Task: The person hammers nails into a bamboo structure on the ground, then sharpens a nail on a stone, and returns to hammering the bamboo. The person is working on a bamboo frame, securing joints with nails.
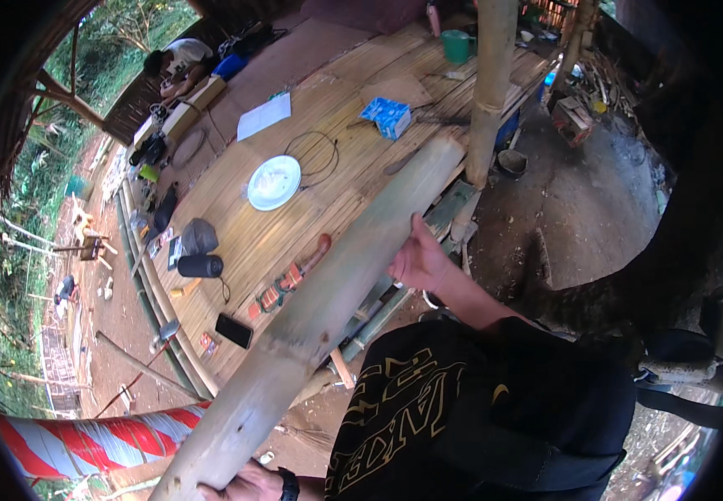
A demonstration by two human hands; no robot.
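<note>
A thick, pale grey-green bamboo pole [295,334] slants across the view from the lower left to the upper right. My right hand [424,255] grips its right side along the upper half, the fingers partly hidden by the pole. Low in the view, my left hand [249,483], with a black watch at the wrist, holds the lower end. Just left of the pole, a curved wooden handle [320,249] sticks out of an orange-red wrapped sheath [276,292] lying on the slatted bamboo platform [236,217].
A black phone [234,331], a dark cylindrical speaker [200,266], a white plate [274,182] and a blue box [386,117] lie on the platform. An upright bamboo post [491,92] stands beyond the pole. A red-and-white wrapped pole [86,442] crosses the lower left. Another person [184,63] sits far left.
</note>
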